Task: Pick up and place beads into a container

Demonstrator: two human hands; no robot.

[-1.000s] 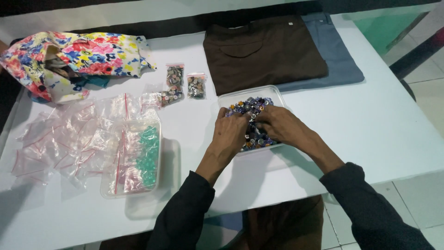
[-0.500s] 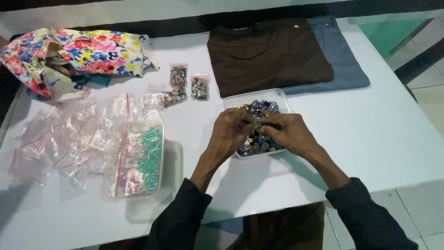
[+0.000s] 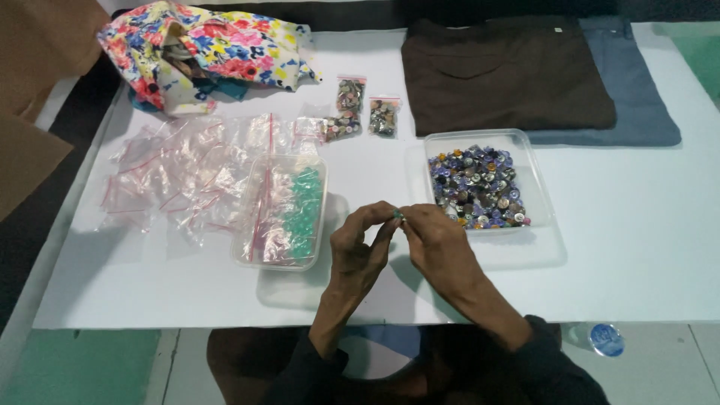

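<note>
My left hand [image 3: 358,247] and my right hand [image 3: 436,241] meet fingertip to fingertip over the white table [image 3: 637,247], pinching one small button [image 3: 398,217] between them. Just right of the hands stands a clear plastic tray [image 3: 535,180] filled with several mixed buttons [image 3: 477,187], mostly purple, blue and metal. To the left is another clear tray [image 3: 255,255] holding green beads [image 3: 304,210] and small zip bags.
Empty zip bags [image 3: 172,180] lie spread at the left. Three small filled bags [image 3: 365,111] sit behind the hands. A floral cloth [image 3: 202,52] is at the back left, folded brown [image 3: 502,75] and blue-grey garments [image 3: 637,90] at the back right. A bottle cap [image 3: 606,339] shows below the table edge.
Both hands left the button tray and drew back toward me and to the left, now holding one button between the fingertips. The view has shifted too.
</note>
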